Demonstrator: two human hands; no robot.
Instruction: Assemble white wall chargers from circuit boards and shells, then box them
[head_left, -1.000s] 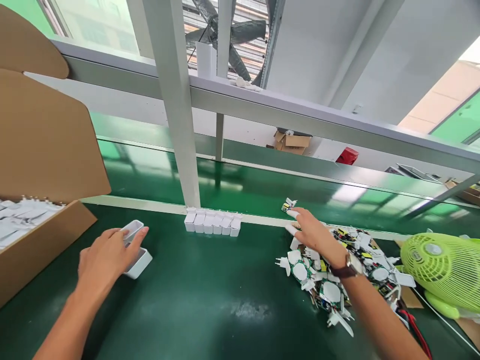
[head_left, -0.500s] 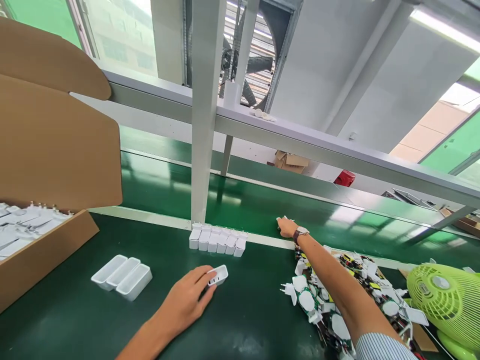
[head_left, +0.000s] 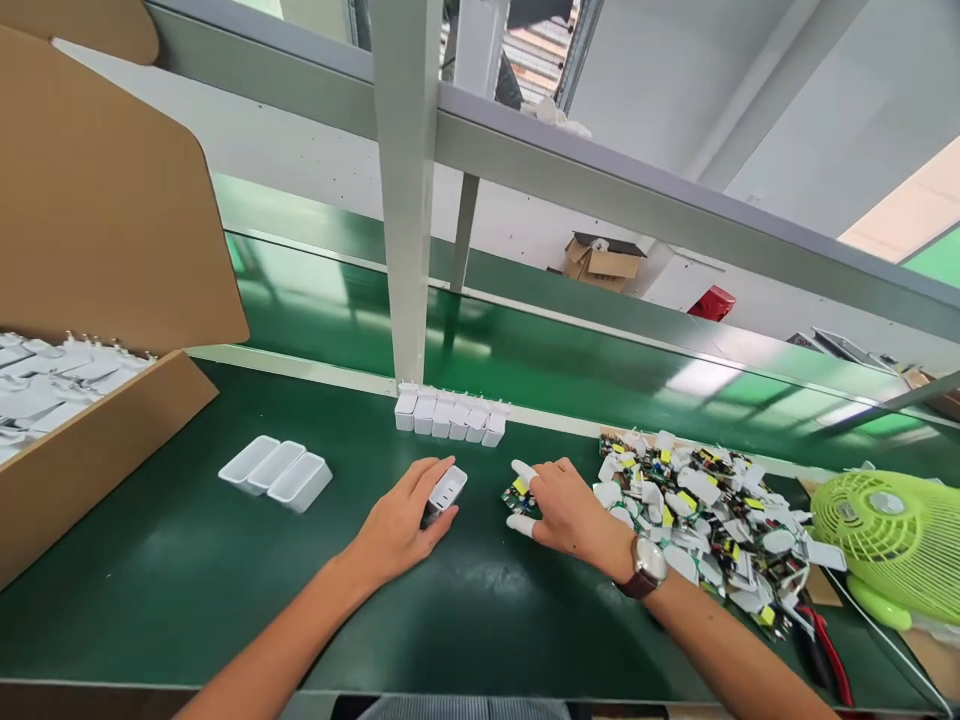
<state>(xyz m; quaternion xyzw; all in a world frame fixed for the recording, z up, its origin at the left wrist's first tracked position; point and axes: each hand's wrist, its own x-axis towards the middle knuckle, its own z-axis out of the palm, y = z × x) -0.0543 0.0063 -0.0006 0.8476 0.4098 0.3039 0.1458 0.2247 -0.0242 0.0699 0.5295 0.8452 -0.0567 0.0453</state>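
Observation:
My left hand (head_left: 409, 515) has its thumb and fingers closed around a white plastic charger housing (head_left: 450, 484), whose slotted end faces up. To its right, my right hand (head_left: 562, 505) wears white finger covers and a wristwatch. A small circuit board (head_left: 517, 497) with a yellow part is pinched between its thumb and finger, low over the green table. Beyond both hands stands a row of several white charger cases (head_left: 450, 417). Three white open housings (head_left: 276, 470) lie side by side at the left.
A cardboard box (head_left: 112, 440) filled with white parts stands at the left. Circuit boards and white pieces form a pile (head_left: 705, 510) at the right, near red-handled pliers (head_left: 825, 655) and a green fan (head_left: 885, 540). A metal post (head_left: 409, 220) rises behind the row.
My right hand has come back from the far belt toward my left hand and now holds a circuit board. My left hand still grips the housing. The view has tipped downward.

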